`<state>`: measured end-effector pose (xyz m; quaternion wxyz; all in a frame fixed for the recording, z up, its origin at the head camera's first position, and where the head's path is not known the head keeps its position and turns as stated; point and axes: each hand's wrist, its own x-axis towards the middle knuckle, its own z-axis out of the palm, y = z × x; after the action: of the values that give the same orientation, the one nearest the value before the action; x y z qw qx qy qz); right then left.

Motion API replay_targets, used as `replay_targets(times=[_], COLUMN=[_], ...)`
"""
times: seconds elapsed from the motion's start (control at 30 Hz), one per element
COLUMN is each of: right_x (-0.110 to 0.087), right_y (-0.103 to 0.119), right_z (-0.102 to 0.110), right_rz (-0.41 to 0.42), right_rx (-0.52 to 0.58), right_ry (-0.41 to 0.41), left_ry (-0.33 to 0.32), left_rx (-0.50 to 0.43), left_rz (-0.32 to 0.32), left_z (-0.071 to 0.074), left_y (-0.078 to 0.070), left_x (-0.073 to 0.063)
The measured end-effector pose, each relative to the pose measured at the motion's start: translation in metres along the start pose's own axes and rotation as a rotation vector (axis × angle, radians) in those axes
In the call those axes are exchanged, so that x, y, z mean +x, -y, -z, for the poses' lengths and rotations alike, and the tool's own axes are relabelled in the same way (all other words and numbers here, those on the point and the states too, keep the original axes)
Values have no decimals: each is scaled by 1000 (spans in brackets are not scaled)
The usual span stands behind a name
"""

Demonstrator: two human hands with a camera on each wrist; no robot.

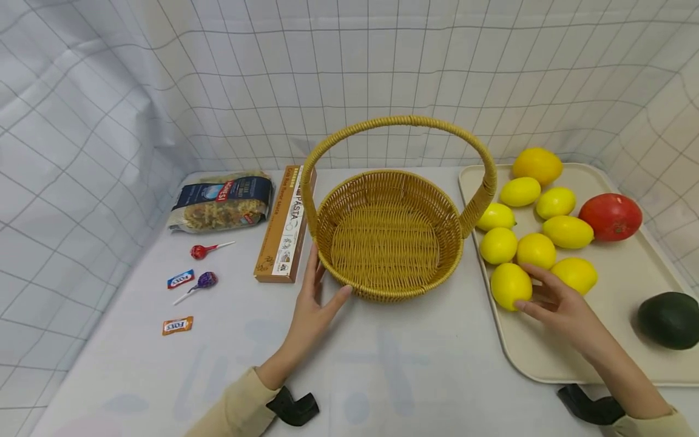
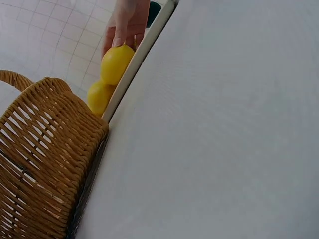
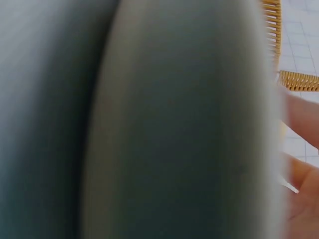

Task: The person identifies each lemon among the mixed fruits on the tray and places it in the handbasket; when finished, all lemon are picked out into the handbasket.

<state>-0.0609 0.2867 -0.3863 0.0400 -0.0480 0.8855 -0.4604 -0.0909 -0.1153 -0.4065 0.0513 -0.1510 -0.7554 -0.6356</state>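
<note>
My right hand pinches a yellow lemon between thumb and fingertips at the left edge of a beige tray. In the left wrist view that lemon shows under the fingers, beside another one. A round wicker basket with a tall hoop handle stands in the middle, bare inside. Against its front left side rests my left hand, thumb spread and fingers fairly straight, partly hidden by the basket wall. A large blurred surface blocks most of the right wrist view.
Several more lemons, an orange-yellow fruit, a red fruit and an avocado lie on the tray. Left of the basket are a pasta bag, a pasta box, two lollipops and two wrapped candies.
</note>
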Motion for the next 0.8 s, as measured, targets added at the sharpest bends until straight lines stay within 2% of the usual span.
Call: replay_targets(times=[0.07, 0.23, 0.3, 0.43, 0.6, 0.8], right_x=[1, 3, 3, 4, 2, 1], right_y=[0, -2, -2, -2, -4, -3], right_z=[0, -3, -4, -5, -4, 2], right_rz=[1, 67, 73, 29, -24, 102], right_rx=[-19, -75, -99, -113, -71, -110], right_ry=[22, 34, 28, 16, -9, -90], left_ry=[-16, -31, -31, -32, -39, -48], left_rx=[-18, -38, -40, -44, -46, -22], left_rz=[4, 25, 18, 11, 13, 26], left_z=[-1, -4, -4, -4, -5, -5], left_y=[-8, -32, -32, -32, -31, -31], left_x=[-1, -3, -3, -3, -3, -4])
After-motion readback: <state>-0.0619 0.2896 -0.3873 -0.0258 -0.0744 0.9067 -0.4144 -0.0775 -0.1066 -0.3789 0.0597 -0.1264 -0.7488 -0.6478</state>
